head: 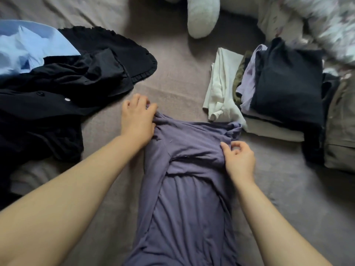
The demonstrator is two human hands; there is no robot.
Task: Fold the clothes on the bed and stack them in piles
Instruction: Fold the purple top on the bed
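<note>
A slate-purple garment (184, 198) is laid lengthwise on the bed (172, 77), running from the near edge of the view out to the hands, with its sides already folded inward. Its far right edge is pinched by the right hand (239, 160), fingers curled onto a ridge of cloth. The far left corner is gripped by the left hand (137, 120), the fabric bunched under the thumb. The cloth looks soft and slippery, so the inward folds could be judged likely to slide open if the far end is lifted unevenly, and the bunched corner may be pressed into a crease. Beyond, on the left, an unfolded heap of black clothes (57, 89) and a light blue shirt (25, 45) is seen; on the right, a stack of folded clothes (284, 87) is set just beside the garment's far corner and could be nudged askew.
</note>
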